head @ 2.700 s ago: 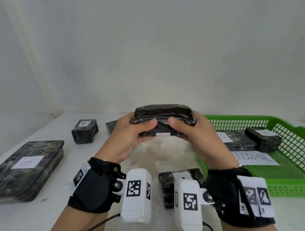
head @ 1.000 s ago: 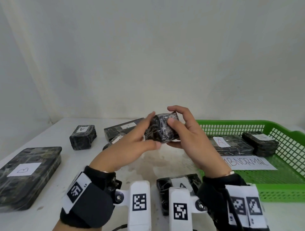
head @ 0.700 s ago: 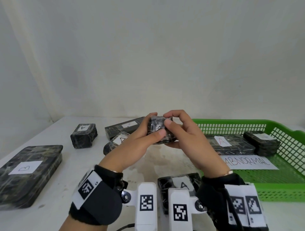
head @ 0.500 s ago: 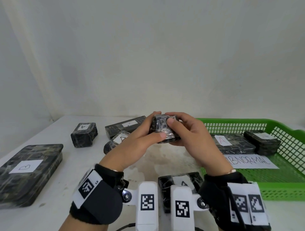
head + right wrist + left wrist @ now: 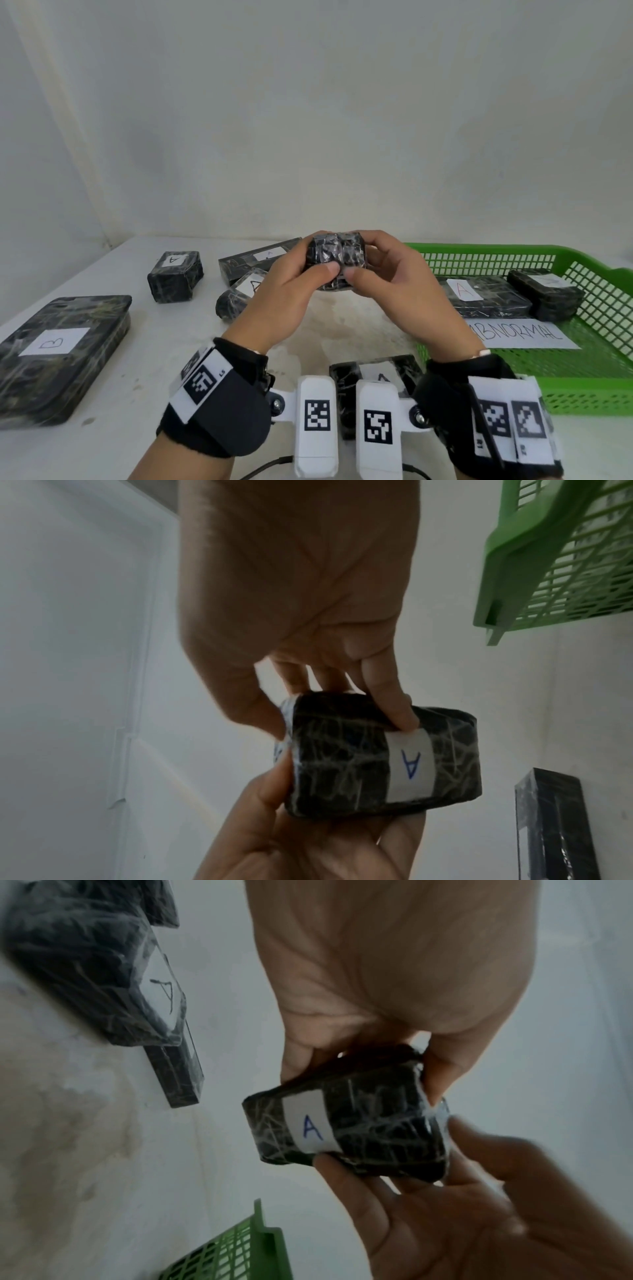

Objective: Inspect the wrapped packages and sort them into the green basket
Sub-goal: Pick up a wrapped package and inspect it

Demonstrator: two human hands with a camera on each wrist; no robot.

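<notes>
- We've got both hands up above the tabletop [image 5: 144, 394], the left hand [image 5: 284, 301] and right hand [image 5: 397, 294] meeting around one small wrapped package [image 5: 337, 262], held in the air just left of the green basket [image 5: 582, 387].
- Left fingers [image 5: 298, 1053] are curled onto the package, thumb on its near face; the right fingers [image 5: 394, 696] pinch it from the other side, thumb tips almost touching in the head view.
- From both wrist views we read a white label [image 5: 310, 1125] on the package's underside with a blue "A".
- In the basket we see a flat package marked with a red "A" [image 5: 486, 296], a smaller dark package [image 5: 544, 294] beside it whose label we can't read, and a paper sign [image 5: 520, 334] reading "ABNORMAL".
- Out on the tabletop: a big flat package labelled "B" [image 5: 58, 356] at far left, a small block marked "A" [image 5: 174, 275], a long box [image 5: 257, 262] at the back with a faint label, and another "A" package [image 5: 239, 294] partly hidden behind the left hand.
- One more "A" package [image 5: 376, 373] lies close in, mostly blocked by the wrist cameras.
</notes>
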